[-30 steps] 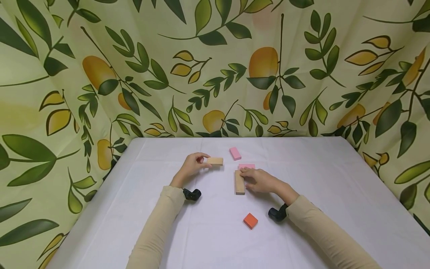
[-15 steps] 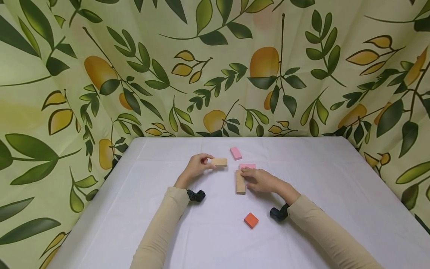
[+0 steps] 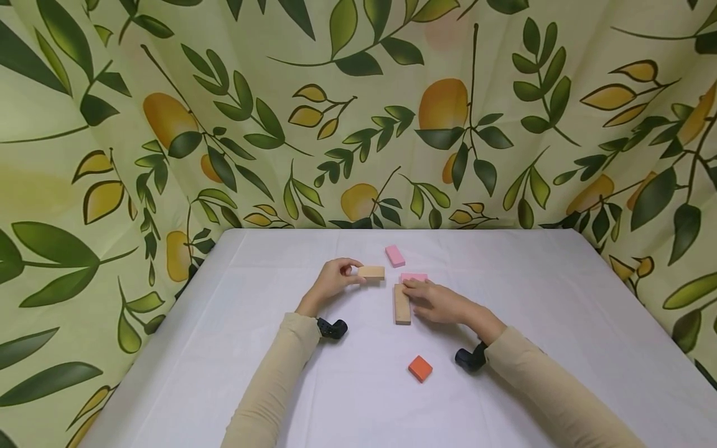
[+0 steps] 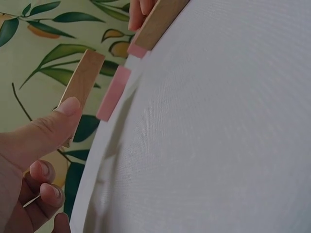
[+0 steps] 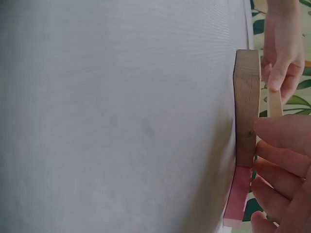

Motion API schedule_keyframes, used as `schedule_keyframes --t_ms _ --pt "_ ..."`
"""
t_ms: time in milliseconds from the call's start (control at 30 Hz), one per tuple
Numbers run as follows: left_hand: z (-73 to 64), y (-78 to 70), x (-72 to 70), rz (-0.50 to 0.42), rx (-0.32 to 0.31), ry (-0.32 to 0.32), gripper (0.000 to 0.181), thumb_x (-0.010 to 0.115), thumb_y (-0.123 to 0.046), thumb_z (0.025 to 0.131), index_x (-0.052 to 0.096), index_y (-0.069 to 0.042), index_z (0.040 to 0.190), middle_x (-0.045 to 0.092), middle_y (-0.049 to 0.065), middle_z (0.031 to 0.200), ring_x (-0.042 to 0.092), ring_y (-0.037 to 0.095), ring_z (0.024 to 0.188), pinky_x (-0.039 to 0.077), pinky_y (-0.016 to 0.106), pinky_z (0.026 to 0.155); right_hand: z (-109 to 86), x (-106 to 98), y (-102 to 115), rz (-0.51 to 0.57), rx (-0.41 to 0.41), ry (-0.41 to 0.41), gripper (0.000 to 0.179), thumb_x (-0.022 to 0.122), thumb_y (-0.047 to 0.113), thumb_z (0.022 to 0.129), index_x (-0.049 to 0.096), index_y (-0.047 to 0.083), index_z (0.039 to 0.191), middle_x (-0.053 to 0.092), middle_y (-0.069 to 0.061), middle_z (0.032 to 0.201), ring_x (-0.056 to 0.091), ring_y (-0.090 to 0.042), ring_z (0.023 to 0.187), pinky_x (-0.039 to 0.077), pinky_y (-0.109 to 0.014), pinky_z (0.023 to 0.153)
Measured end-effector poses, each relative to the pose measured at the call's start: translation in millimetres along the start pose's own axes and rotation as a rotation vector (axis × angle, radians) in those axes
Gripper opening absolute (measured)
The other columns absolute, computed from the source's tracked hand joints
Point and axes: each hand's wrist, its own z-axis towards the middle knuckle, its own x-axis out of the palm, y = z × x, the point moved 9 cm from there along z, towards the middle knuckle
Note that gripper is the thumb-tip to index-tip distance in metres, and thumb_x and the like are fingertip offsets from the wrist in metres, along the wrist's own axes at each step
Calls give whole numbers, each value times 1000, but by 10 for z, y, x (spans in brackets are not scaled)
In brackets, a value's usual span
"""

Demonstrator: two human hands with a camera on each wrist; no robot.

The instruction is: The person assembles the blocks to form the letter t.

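left hand (image 3: pixel 332 280), centre of the head frame, pinches a pale wooden block (image 3: pixel 372 273) between thumb and fingers, lifted off the white tablecloth (image 3: pixel 190 354). right hand (image 3: pixel 445 305), just right of centre, has fingers loosely extended, tips touching a second wooden block (image 3: pixel 402 306) that lies lengthwise down the frame. lower pink block (image 3: pixel 416 276) touches that block's far end, partly behind the right hand. upper pink block (image 3: pixel 394 256) sits apart, higher in frame. orange block (image 3: pixel 420 368) lies alone, lower centre.
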Motion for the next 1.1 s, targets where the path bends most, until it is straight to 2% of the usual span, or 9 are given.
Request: schedule_keyframes --t_ms 167,567,700,967,1100 --pt "8 -16 26 0 7 -1 32 80 -15 77 71 -2 104 41 -2 69 38 10 67 31 18 61 -2 -13 33 -21 -20 -18 52 62 11 91 48 -1 140 40 -21 152 37 -37 142 29 -57 116" --pt "53 -34 136 13 8 7 31 80 -18 77 72 -3 103 42 -2 69 39 10 68 32 18 63 16 15 39 -42 17 27 57 63 14 90 44 -3 142 37 -21 153 36 -38 143 36 -54 114" --pt "63 -30 168 0 -2 10 31 80 -19 77 72 -3 103 41 -2 69 39 11 69 31 19 63 15 16 46 -53 27 37 58 64 14 90 44 -2 142 36 -20 154 36 -37 144 36 -52 114" --pt "74 -62 192 7 26 -5 30 81 -17 77 72 -2 102 42 -3 68 38 10 67 31 18 62 19 22 37 -50 35 39 58 64 12 90 44 -2 142 35 -20 155 36 -37 144 36 -52 114" --pt "72 -64 206 -3 19 -6 30 81 -16 77 72 -2 101 42 -3 68 38 9 67 30 17 61 25 31 24 -49 35 39 59 65 12 89 44 -2 142 35 -20 155 36 -37 144 36 -52 114"
